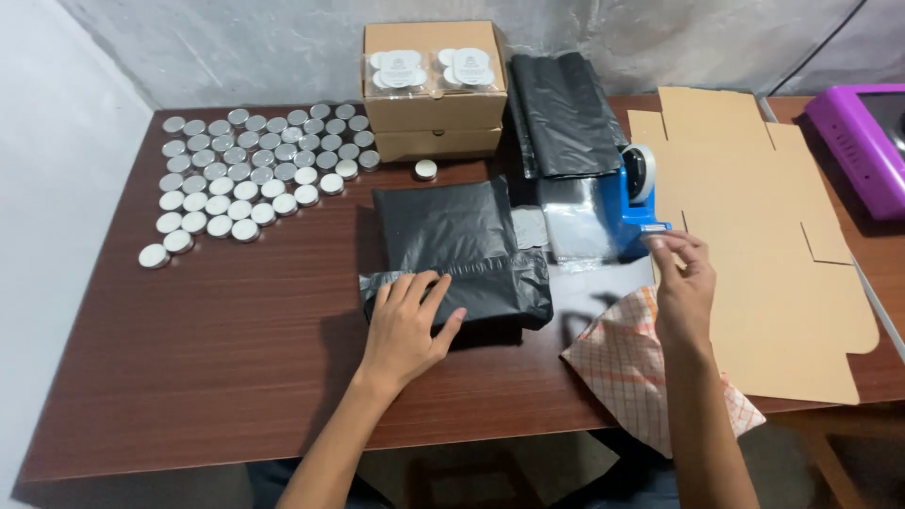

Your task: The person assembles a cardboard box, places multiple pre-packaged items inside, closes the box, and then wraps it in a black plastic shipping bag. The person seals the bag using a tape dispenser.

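Black plastic mailer bag (452, 250) lies mid-table, front edge folded over — left hand (407, 325) flat on fold, fingers spread, pressing down, gripping nothing. Right hand (681, 278) at blue tape dispenser (630, 203), thumb and fingertips pressed together, pinching tape end (655, 238) at cutter. Dispenser stands just right of bag, on clear plastic sleeves (575, 221). Checked cloth (632, 363) under right wrist. Flat cardboard blank (764, 254) further right. Stack of black bags (561, 113) behind dispenser. Two closed cardboard boxes (434, 104) at back. Silver round tins (250, 165) in rows, back left on brown table (217, 339).
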